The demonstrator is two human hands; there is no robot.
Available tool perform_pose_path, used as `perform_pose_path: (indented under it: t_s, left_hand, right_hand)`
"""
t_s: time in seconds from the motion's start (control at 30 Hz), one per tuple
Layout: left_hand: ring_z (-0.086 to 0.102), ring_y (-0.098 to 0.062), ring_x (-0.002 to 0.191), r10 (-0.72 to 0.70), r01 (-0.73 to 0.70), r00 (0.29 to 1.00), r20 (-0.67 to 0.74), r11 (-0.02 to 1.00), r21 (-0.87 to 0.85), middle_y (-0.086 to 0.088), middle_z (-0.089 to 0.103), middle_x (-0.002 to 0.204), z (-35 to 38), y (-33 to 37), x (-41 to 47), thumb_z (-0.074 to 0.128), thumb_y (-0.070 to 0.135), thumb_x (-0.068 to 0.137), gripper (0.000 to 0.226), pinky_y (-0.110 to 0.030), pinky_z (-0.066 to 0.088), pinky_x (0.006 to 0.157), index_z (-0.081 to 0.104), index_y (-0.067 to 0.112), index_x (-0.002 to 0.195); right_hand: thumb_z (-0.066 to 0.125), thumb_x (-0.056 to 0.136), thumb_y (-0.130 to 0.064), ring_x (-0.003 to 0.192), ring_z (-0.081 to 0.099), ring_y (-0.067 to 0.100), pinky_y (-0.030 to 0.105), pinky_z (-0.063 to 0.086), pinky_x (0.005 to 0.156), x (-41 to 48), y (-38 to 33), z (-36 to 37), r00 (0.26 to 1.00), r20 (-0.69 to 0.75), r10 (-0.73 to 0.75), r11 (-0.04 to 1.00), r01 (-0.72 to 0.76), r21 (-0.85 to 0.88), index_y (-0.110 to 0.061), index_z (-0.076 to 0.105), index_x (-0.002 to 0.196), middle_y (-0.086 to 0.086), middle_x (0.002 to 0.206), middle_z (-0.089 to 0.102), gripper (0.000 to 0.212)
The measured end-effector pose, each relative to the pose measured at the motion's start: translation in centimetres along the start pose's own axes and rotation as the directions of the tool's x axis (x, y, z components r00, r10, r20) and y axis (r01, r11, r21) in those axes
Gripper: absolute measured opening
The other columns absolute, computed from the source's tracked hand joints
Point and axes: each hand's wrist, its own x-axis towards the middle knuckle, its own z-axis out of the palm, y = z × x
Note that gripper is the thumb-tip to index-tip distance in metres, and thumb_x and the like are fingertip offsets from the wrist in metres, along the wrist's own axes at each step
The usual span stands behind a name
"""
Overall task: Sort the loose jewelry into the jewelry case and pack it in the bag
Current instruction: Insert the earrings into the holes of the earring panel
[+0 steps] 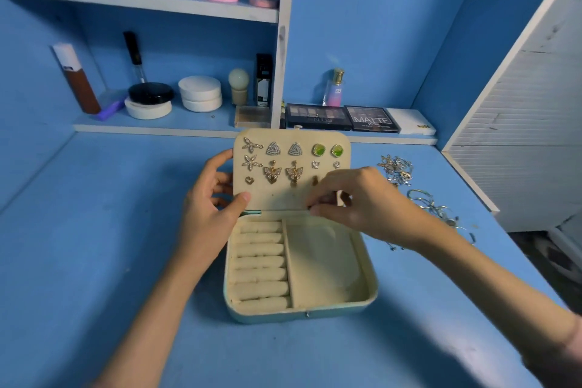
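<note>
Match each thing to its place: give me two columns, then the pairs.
1. green earrings
2. ring rolls
3. loose jewelry
4. left hand

A. on the table, right of the case
B. top row of the lid panel
C. gripping the panel's left edge
D. case's left compartment

Pairs: 1-B, 2-D, 3-A, 4-C

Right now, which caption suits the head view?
Left hand holds the upright earring panel; right hand works at its lower edge.
</note>
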Motion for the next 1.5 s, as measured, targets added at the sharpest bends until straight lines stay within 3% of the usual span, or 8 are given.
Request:
perform_pose_path:
  t_s: [0.2, 0.47, 0.67, 0.83, 1.07, 1.17, 1.3, 1.5]
  left_hand:
    - [0.059, -0.01, 0.081, -0.001, 0.001, 1.0, 0.007, 1.0, -0.009, -0.003, 0.066, 0.094, -0.2, 0.1, 0.1, 0.063, -0.007, 0.084, 0.064, -0.011, 0.046, 0.071, 0.05, 0.05, 0.111]
    - [0.059, -0.008, 0.079, -0.011, 0.011, 1.0, 0.012, 1.0, -0.016, 0.004, 0.066, 0.091, -0.3, -0.1, 0.2, 0.062, -0.007, 0.084, 0.065, -0.013, 0.046, 0.071, 0.05, 0.052, 0.109]
    - [0.058, -0.004, 0.076, -0.007, 0.007, 1.0, 0.02, 1.0, -0.03, 0.006, 0.066, 0.089, -0.2, 0.2, 0.2, 0.06, -0.009, 0.084, 0.065, -0.011, 0.045, 0.07, 0.051, 0.051, 0.109]
    - [0.06, -0.012, 0.083, -0.003, 0.003, 1.0, 0.022, 1.0, -0.027, 0.004, 0.067, 0.092, -0.2, 0.2, 0.1, 0.06, -0.009, 0.085, 0.065, -0.011, 0.046, 0.071, 0.051, 0.05, 0.11]
    - [0.059, -0.01, 0.082, -0.014, 0.015, 1.0, 0.025, 1.0, -0.023, 0.003, 0.067, 0.094, -0.3, 0.1, 0.1, 0.06, -0.007, 0.085, 0.064, -0.013, 0.048, 0.073, 0.05, 0.051, 0.112]
    - [0.059, -0.007, 0.08, -0.018, 0.019, 1.0, 0.025, 0.999, -0.033, 0.004, 0.066, 0.093, -0.3, 0.1, 0.1, 0.062, -0.005, 0.085, 0.063, -0.013, 0.047, 0.072, 0.051, 0.051, 0.111]
    - [0.058, -0.004, 0.078, -0.021, 0.022, 0.999, 0.024, 0.999, -0.045, 0.005, 0.066, 0.091, -0.2, 0.1, 0.1, 0.061, -0.007, 0.085, 0.063, -0.011, 0.046, 0.071, 0.051, 0.05, 0.111]
    - [0.058, -0.006, 0.078, -0.026, 0.026, 0.999, 0.019, 0.999, -0.029, 0.003, 0.067, 0.092, -0.2, 0.0, 0.2, 0.059, -0.008, 0.085, 0.064, -0.014, 0.048, 0.073, 0.05, 0.05, 0.111]
  right_hand:
    - [0.065, 0.077, -0.012, 0.066, 0.045, -0.005, 0.01, 0.035, 0.065, 2.5, -1.9, 4.8, 0.986, -0.158, -0.05, 0.999, 0.052, 0.007, -0.016, 0.074, 0.086, -0.014, 0.074, 0.057, 0.013]
    - [0.061, 0.08, -0.021, 0.075, 0.044, -0.003, 0.02, 0.042, 0.066, 2.9, -2.4, 7.2, 0.947, -0.314, -0.065, 0.998, 0.063, -0.017, -0.022, 0.074, 0.089, -0.011, 0.079, 0.067, 0.016]
    - [0.062, 0.08, -0.021, 0.073, 0.05, 0.0, 0.029, 0.048, 0.065, 2.9, -2.1, 7.4, 0.94, -0.337, -0.056, 0.998, 0.053, -0.018, -0.022, 0.074, 0.09, -0.016, 0.078, 0.063, 0.016]
    - [0.062, 0.079, -0.021, 0.072, 0.054, 0.006, 0.033, 0.052, 0.064, 3.0, -2.3, 7.3, 0.938, -0.342, -0.055, 0.998, 0.048, -0.029, -0.022, 0.074, 0.09, -0.011, 0.078, 0.066, 0.016]
    - [0.062, 0.078, -0.02, 0.071, 0.057, 0.013, 0.038, 0.053, 0.06, 3.0, -2.3, 7.3, 0.939, -0.339, -0.058, 0.998, 0.047, -0.042, -0.019, 0.074, 0.088, -0.007, 0.077, 0.068, 0.016]
    - [0.062, 0.078, -0.019, 0.071, 0.054, 0.007, 0.034, 0.052, 0.062, 3.2, -2.3, 7.4, 0.937, -0.343, -0.07, 0.997, 0.059, -0.043, -0.021, 0.074, 0.088, -0.01, 0.076, 0.066, 0.015]
    - [0.063, 0.078, -0.016, 0.071, 0.038, -0.005, 0.024, 0.043, 0.061, 3.4, -2.4, 7.4, 0.922, -0.375, -0.092, 0.995, 0.075, -0.06, -0.019, 0.073, 0.087, -0.022, 0.073, 0.05, 0.014]
    - [0.062, 0.079, -0.019, 0.07, 0.049, 0.003, 0.032, 0.052, 0.061, 3.5, -2.2, 7.4, 0.931, -0.357, -0.074, 0.996, 0.054, -0.064, -0.019, 0.072, 0.087, -0.008, 0.076, 0.065, 0.013]
